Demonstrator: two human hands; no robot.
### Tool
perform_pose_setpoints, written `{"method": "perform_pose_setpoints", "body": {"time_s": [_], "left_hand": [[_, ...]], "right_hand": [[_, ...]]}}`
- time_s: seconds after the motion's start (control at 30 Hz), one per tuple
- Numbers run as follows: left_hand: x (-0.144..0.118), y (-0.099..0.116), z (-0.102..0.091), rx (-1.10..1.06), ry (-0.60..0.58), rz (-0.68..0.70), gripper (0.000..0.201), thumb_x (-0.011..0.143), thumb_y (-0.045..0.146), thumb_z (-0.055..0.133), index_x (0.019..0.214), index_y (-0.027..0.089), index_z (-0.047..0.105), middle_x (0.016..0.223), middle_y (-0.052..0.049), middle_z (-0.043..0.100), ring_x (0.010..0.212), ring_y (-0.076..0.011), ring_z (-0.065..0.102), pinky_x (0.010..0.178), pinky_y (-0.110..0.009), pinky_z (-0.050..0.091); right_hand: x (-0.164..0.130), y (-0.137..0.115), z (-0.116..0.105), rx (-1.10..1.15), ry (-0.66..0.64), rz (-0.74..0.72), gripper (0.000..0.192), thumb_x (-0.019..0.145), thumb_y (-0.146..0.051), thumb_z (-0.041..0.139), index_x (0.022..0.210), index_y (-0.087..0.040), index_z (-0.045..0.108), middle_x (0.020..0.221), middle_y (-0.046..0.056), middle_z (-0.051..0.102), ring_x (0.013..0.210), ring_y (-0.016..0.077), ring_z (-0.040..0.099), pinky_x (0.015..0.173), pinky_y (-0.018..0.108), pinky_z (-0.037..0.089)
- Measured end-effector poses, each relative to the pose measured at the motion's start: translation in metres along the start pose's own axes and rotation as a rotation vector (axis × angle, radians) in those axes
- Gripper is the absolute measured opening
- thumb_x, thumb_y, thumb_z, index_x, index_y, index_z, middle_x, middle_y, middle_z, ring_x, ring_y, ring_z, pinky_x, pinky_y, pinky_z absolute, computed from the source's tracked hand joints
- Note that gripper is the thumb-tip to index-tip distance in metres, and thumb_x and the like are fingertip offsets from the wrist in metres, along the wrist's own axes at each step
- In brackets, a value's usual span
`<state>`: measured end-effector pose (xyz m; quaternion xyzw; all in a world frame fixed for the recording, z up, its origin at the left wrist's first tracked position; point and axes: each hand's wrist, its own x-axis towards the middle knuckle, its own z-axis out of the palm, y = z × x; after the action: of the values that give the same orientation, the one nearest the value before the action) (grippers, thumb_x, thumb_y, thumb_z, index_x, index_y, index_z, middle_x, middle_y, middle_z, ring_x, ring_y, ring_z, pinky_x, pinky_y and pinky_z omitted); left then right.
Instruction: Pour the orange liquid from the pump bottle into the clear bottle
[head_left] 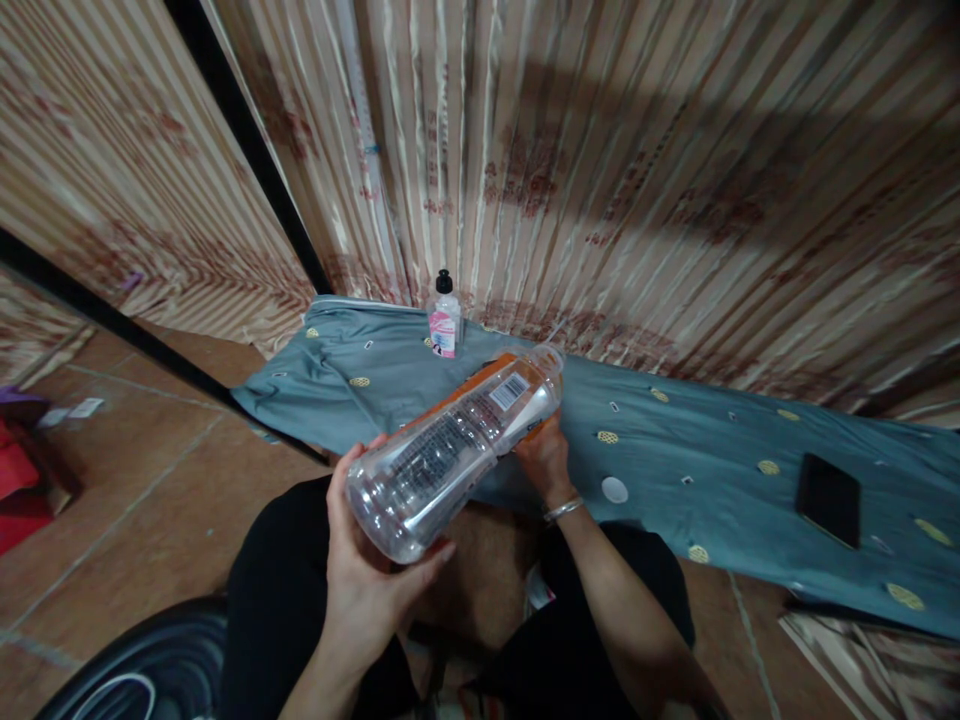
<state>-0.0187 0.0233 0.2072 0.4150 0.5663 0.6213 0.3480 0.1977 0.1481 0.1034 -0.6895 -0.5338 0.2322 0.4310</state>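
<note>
Left hand: fingers closed around the base of a large clear bottle, thumb along the underside, grip apparently secure. Right hand: up against the orange label, fingers mostly hidden behind the bottle; closure not possible to tell. Bottle position: lifted and tilted, base short of the near edge of the surface and above the lap, neck end over the cloth and toward the far edge. Mouth detail and a thin pale streak beside it too blurred to identify. Recommended handling, by judgement: steady the base with the left hand, guide the upper end with the right, squeeze lightly, as the thin plastic would likely dent. Turn slowly, with the neck well apart from the small pink-labelled bottle, upright by the far edge toward the left end. Also noted: white disc, possibly a cap, near the near edge, just beside the right wrist and bracelet; best left clear of the forearm. Dark phone farther toward the right end, well apart from both hands. Striped curtain behind the far edge.
</note>
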Motion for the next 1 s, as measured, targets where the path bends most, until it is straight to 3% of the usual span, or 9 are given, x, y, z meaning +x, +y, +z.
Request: {"method": "perform_pose_setpoints", "body": {"time_s": [0.37, 0.6, 0.8, 1.0], "left_hand": [[0.001, -0.005, -0.004, 0.055, -0.027, 0.028, 0.110, 0.053, 0.026, 0.101, 0.152, 0.029, 0.053, 0.158, -0.012, 0.057, 0.145, -0.0360, 0.058, 0.110, -0.039, 0.057], [0.004, -0.018, -0.006, 0.021, -0.019, 0.102, 0.106, 0.053, 0.030, 0.101, 0.149, 0.027, 0.057, 0.151, -0.014, 0.062, 0.136, -0.0368, 0.065, 0.105, -0.040, 0.060], [0.003, -0.007, -0.003, 0.005, -0.013, 0.044, 0.101, 0.055, 0.030, 0.100, 0.146, 0.024, 0.056, 0.151, -0.014, 0.061, 0.140, -0.0348, 0.062, 0.111, -0.040, 0.056], [0.003, -0.003, -0.002, 0.070, 0.000, 0.089, 0.100, 0.055, 0.028, 0.098, 0.145, 0.023, 0.056, 0.146, -0.012, 0.061, 0.137, -0.0338, 0.063, 0.112, -0.041, 0.055]], "right_hand": [[0.000, -0.003, -0.003, -0.021, -0.012, -0.002, 0.095, 0.080, -0.049, 0.079, 0.159, -0.013, 0.038, 0.134, 0.022, 0.075, 0.121, 0.0398, 0.076, 0.101, 0.056, 0.064], [0.000, -0.004, -0.002, -0.040, -0.013, 0.042, 0.103, 0.078, -0.047, 0.082, 0.159, -0.009, 0.034, 0.128, 0.023, 0.078, 0.117, 0.0375, 0.078, 0.098, 0.050, 0.065], [0.000, -0.004, -0.003, 0.010, -0.007, 0.024, 0.100, 0.076, -0.045, 0.083, 0.160, -0.014, 0.038, 0.132, 0.022, 0.076, 0.118, 0.0381, 0.077, 0.100, 0.053, 0.065], [-0.001, -0.002, -0.002, 0.008, -0.015, 0.025, 0.100, 0.079, -0.046, 0.081, 0.162, -0.015, 0.034, 0.132, 0.020, 0.077, 0.117, 0.0372, 0.078, 0.100, 0.055, 0.065]]}}
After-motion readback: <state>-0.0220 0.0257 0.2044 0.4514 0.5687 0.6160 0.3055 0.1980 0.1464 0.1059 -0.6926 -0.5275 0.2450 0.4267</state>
